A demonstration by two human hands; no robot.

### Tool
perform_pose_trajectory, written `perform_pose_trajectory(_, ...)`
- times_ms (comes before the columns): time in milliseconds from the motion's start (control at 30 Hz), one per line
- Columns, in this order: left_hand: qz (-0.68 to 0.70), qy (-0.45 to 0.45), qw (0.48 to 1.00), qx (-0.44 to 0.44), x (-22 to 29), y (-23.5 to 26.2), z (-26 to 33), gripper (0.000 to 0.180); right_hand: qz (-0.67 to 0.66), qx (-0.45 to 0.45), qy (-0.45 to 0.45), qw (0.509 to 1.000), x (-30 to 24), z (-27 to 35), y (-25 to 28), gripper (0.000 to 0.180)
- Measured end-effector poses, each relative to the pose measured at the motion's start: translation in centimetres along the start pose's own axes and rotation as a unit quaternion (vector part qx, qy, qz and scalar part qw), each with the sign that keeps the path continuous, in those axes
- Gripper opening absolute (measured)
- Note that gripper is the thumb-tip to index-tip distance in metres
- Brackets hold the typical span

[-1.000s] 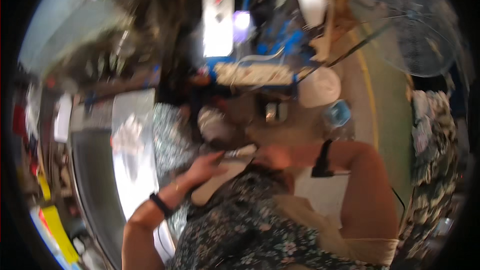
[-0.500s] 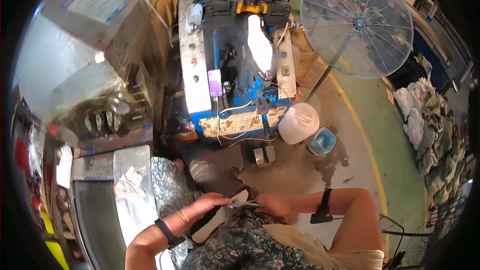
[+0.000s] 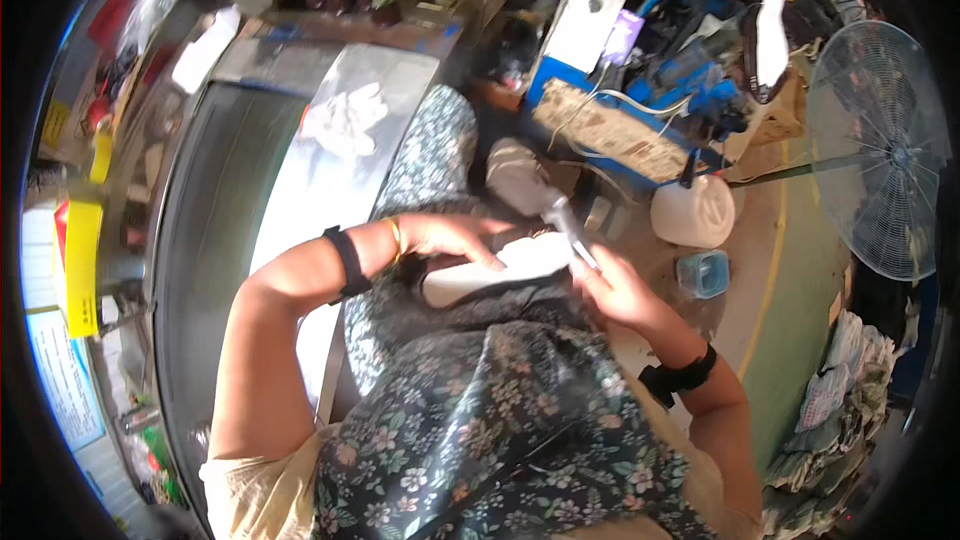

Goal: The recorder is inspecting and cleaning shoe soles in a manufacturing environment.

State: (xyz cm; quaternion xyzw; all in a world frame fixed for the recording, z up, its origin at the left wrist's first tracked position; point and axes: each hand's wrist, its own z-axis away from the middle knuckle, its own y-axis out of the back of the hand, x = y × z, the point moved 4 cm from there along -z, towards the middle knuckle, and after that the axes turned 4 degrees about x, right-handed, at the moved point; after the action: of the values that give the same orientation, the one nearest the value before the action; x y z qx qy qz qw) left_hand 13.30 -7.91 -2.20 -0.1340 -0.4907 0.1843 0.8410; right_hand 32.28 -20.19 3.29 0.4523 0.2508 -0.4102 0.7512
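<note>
Across my lap lies a dark shoe with a white, sole-shaped underside (image 3: 490, 275) facing up. My left hand (image 3: 455, 240) grips it from the left, fingers reaching over the white face. At the shoe's right end my right hand (image 3: 618, 290) is closed around a silvery metal hand tool (image 3: 570, 230); blur hides its exact kind. The tool slants up and left from my fingers, beside the shoe's end. A floral apron (image 3: 470, 410) covers my lap beneath.
White gloves (image 3: 348, 120) lie on a metal sheet beside a dark belt (image 3: 225, 210) at left. A blue machine (image 3: 620, 135) holds another white-bottomed shoe (image 3: 771, 45). A whitish jug (image 3: 692, 212), a blue tub (image 3: 702, 273) and a large fan (image 3: 890, 155) stand at right.
My view has swung, so the machine and fan now sit farther right. My hands have moved apart; the left lies over the shoe's white face, the right has the tool at its right end.
</note>
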Motion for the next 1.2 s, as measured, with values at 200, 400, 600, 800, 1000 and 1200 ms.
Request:
perform_pose_trajectory(200,0.029,0.070,0.993,0.090,-0.6,1.1,1.1,0.074,-0.017,-0.101,-0.094,0.990,-0.6,-2.6,0.4,0.028)
perform_pose_trajectory(400,0.041,-0.014,0.963,0.264,2.5,5.1,13.3,0.050,-0.110,0.011,0.102,0.989,-6.4,-10.6,2.4,0.020)
perform_pose_trajectory(600,-0.613,0.129,0.499,0.599,1.8,5.4,22.5,0.064,-0.061,0.088,0.137,0.985,-13.6,-25.5,-5.4,0.030)
perform_pose_trajectory(800,-0.677,0.164,0.562,0.445,-10.6,1.9,15.2,0.051,0.308,0.159,0.289,0.892,-17.9,-28.7,-13.1,0.031)
perform_pose_trajectory(1000,-0.486,-0.091,0.635,0.594,-10.6,0.3,16.2,0.054,0.215,0.148,0.399,0.879,-14.8,-19.3,-0.2,0.025)
perform_pose_trajectory(1200,-0.384,-0.054,0.692,0.609,-7.9,-0.8,15.6,0.043,0.345,0.547,0.199,0.736,-12.5,-9.9,29.2,0.027)
